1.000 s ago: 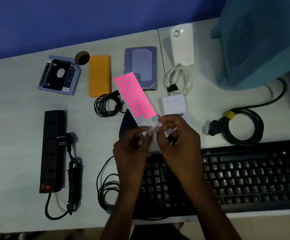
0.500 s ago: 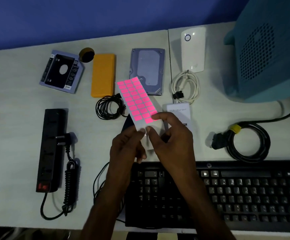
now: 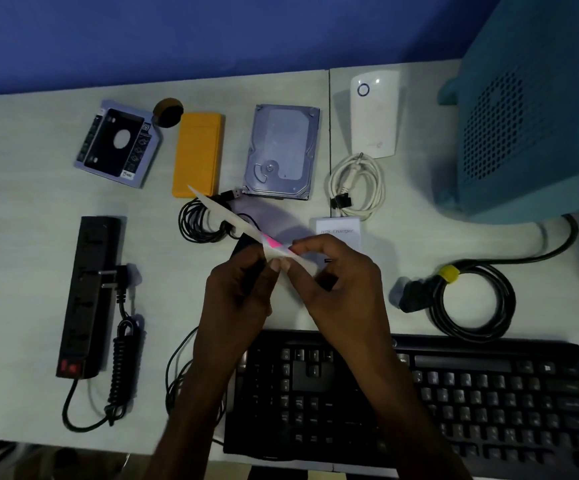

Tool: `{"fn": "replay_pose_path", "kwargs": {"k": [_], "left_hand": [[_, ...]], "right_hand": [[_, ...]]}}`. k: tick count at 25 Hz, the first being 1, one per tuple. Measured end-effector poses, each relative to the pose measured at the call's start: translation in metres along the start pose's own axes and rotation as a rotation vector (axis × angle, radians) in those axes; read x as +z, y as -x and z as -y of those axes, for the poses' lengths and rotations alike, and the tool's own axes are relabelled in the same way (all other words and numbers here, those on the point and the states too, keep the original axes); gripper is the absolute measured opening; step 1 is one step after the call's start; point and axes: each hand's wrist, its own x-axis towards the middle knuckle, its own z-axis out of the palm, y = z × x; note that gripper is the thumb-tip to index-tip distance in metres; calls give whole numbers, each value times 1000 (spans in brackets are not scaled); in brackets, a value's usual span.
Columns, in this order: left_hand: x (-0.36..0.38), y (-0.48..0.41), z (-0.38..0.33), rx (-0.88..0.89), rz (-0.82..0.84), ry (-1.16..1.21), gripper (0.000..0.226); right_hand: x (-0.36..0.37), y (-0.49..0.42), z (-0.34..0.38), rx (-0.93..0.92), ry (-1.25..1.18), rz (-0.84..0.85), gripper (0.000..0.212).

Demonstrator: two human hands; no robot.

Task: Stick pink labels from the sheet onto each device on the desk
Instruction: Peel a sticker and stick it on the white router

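Above the desk's middle I hold the label sheet (image 3: 232, 220) tilted nearly edge-on, so mostly its white back shows and only a sliver of pink (image 3: 272, 242) is seen. My left hand (image 3: 238, 296) pinches the sheet's lower end. My right hand (image 3: 336, 285) pinches the same end from the right. Devices lie around: a drive caddy (image 3: 116, 142), an orange case (image 3: 198, 154), a hard drive (image 3: 283, 150), a white router (image 3: 374, 114), a USB charger box (image 3: 338, 230), a black power strip (image 3: 89, 292) and a keyboard (image 3: 454, 400).
A coiled black USB cable (image 3: 200, 223) lies under the sheet. A white cable bundle (image 3: 357, 185) sits by the router, and a black power cord coil (image 3: 471, 303) lies at the right. A teal computer case (image 3: 537, 109) stands at the back right. The desk's front edge runs below the keyboard.
The sheet has turned from facing me, with its pink grid in full view, to nearly edge-on. Both hands stay pinched on its lower end. My head has shifted slightly.
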Motion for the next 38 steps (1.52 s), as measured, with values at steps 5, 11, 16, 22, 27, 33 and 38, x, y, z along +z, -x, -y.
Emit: {"fn": "replay_pose_path", "kwargs": {"k": [5, 11, 16, 22, 27, 33, 38], "left_hand": [[-1, 0, -6, 28, 15, -28, 16], [-2, 10, -8, -108, -80, 7, 21], [-1, 22, 0, -142, -316, -300, 43], [41, 16, -31, -2, -117, -193, 20], [90, -3, -70, -27, 112, 39, 10], [101, -26, -80, 82, 77, -16, 11], [94, -64, -77, 159, 55, -89, 8]], "right_hand": [[-10, -1, 0, 65, -118, -16, 3], [-23, 0, 2, 247, -390, -176, 4], [-45, 11, 0, 280, -502, -193, 6], [-76, 17, -5, 275, -503, -236, 8], [-96, 6, -5, 183, -480, -249, 18], [-106, -14, -9, 168, -303, -250, 10], [-91, -53, -9, 116, -265, -277, 2]]}}
